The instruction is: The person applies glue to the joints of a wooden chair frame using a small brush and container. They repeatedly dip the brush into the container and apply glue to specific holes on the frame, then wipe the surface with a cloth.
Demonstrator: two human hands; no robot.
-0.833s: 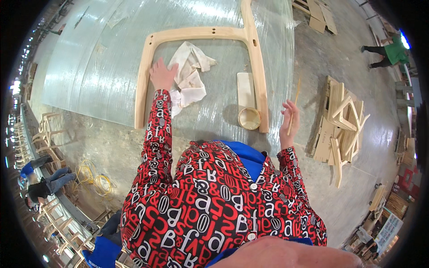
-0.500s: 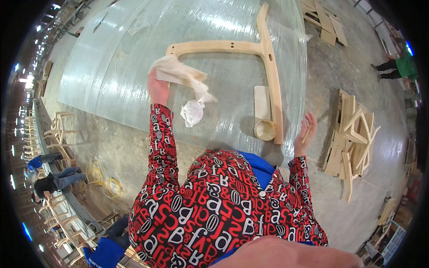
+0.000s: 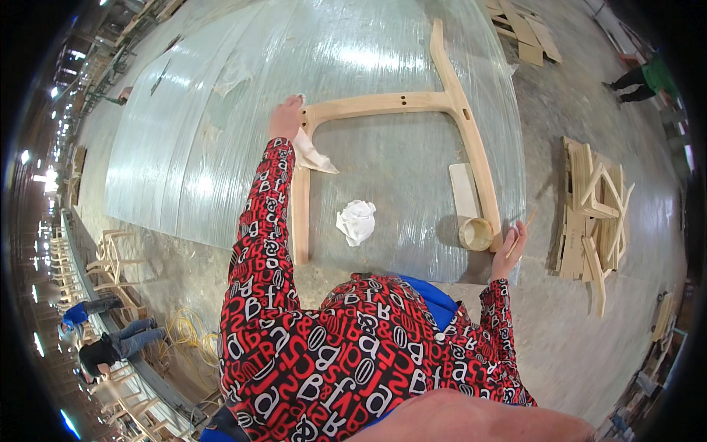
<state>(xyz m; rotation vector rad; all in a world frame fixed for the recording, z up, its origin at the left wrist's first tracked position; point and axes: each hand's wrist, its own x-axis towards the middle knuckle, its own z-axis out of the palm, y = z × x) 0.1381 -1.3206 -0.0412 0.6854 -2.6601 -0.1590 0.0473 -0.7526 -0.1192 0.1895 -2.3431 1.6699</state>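
Observation:
A pale wooden chair frame (image 3: 368,105) lies on a surface covered in clear plastic film (image 3: 184,177). At its far left corner my left hand (image 3: 286,118) is closed on a cream rag (image 3: 313,156), which hangs down inside the corner. My right hand (image 3: 511,249) is closed round a thin wooden stick (image 3: 532,216), beside the near end of the frame's right leg; the stick's lower end is partly hidden by the fingers. A small round cup (image 3: 476,234) stands just left of that leg. Crumpled white cloth or paper (image 3: 356,222) lies between the frame's legs.
A flat pale strip (image 3: 464,190) lies behind the cup. Wooden parts on cardboard (image 3: 593,214) are stacked on the floor at right. Far left, people (image 3: 125,342) stand by a long row of chairs (image 3: 114,258); a yellow hose (image 3: 193,331) is coiled nearby. Another person (image 3: 652,77) stands far right.
My left hand has brought the swinging rag onto the frame's left corner. The right hand, still with the stick, has come closer to the right leg's near end. The view has shifted slightly.

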